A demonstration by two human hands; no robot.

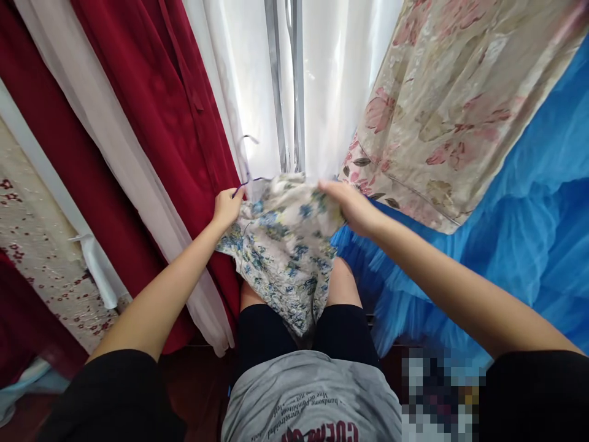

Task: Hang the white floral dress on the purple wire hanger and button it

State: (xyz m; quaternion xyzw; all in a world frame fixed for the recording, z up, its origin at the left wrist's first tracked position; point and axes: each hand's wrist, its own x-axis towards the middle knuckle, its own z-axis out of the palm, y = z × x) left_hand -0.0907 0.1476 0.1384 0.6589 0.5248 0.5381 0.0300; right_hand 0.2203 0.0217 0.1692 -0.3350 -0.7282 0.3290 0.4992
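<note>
A white garment with a blue, green and yellow floral print (285,245) hangs between my two hands, above my thighs. A thin dark purple clothes hanger (249,179) sits at its top edge, hook pointing up. My left hand (227,209) is closed on the hanger's left end, with the garment's cloth beside the fingers. At the garment's upper right, my right hand (347,205) is closed on the cloth and slightly blurred. The hanger's right arm is hidden by the fabric.
Long red cloth (138,110) and pale cloth hang on the left. White curtain-like fabric (331,80) with grey strips hangs ahead. A beige floral dress (427,123) and blue tulle (488,245) hang at right. A dark red-brown floor (200,393) shows below.
</note>
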